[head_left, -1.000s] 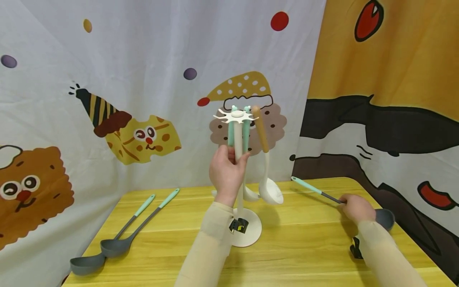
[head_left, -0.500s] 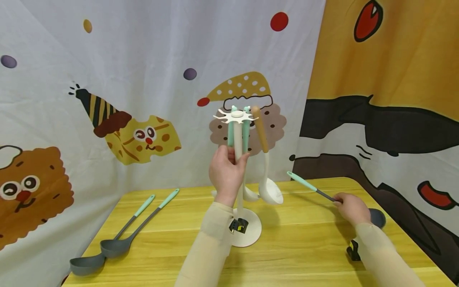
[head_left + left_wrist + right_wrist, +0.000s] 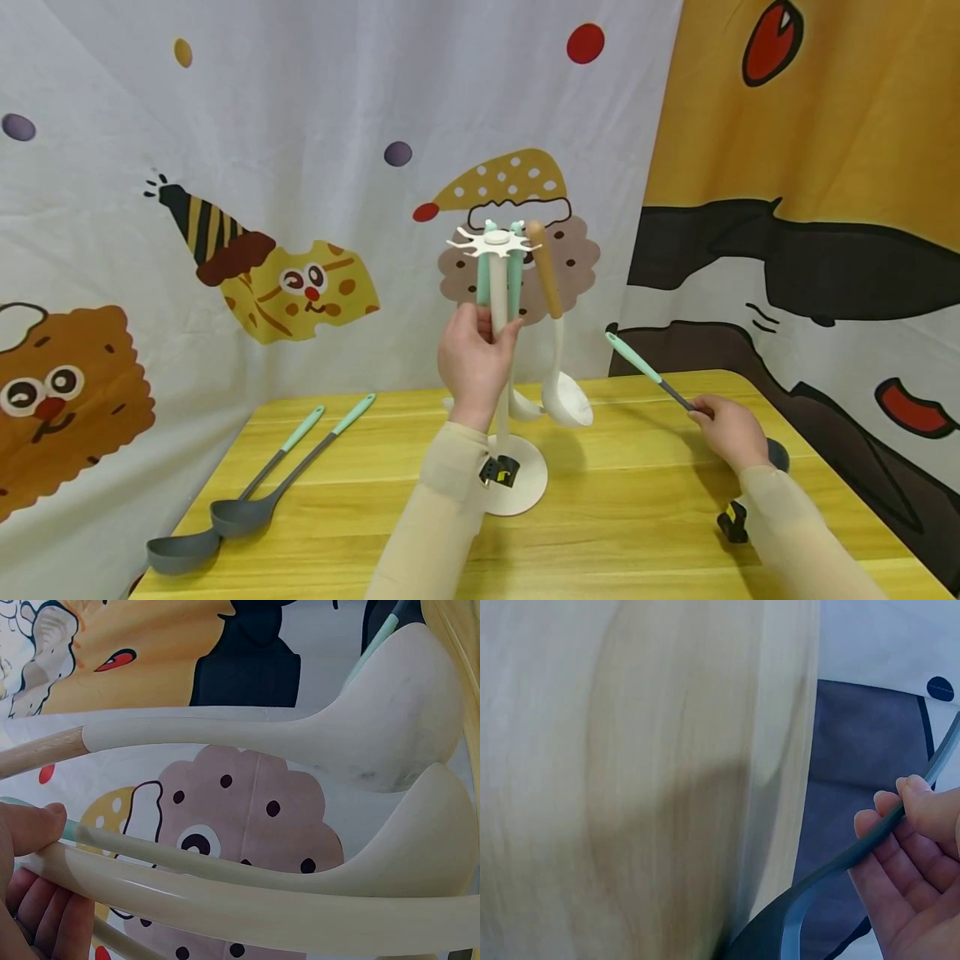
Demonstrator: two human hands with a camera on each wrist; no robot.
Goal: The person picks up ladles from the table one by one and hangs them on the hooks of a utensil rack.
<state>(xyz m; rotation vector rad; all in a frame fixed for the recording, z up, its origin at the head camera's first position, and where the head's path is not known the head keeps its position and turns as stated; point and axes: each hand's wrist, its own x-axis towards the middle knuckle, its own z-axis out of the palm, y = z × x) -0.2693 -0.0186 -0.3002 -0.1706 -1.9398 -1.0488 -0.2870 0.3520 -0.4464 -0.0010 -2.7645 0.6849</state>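
Note:
My left hand (image 3: 474, 358) grips the pole (image 3: 498, 292) of a white utensil stand, whose hooked top shows above it. On the stand hang a white ladle with a wooden handle (image 3: 567, 402) and white utensils with mint handles (image 3: 515, 283), partly hidden by my hand. In the left wrist view, my thumb and curled fingers wrap the pole (image 3: 262, 904). At the right, my right hand (image 3: 731, 437) pinches the dark shaft of a grey ladle (image 3: 633, 358) with a mint handle. The handle points up and away; my hand and wrist partly cover the bowl.
Two grey ladles with mint handles, one nearer (image 3: 183, 552) and one overlapping it (image 3: 243, 517), lie on the wooden table (image 3: 337, 550) at the left. A patterned cloth (image 3: 322, 125) hangs behind the table. The stand's round base (image 3: 528, 487) rests mid-table.
My right hand has moved left with the grey ladle, and the ladle's handle end has risen. My left hand and the stand have stayed in place.

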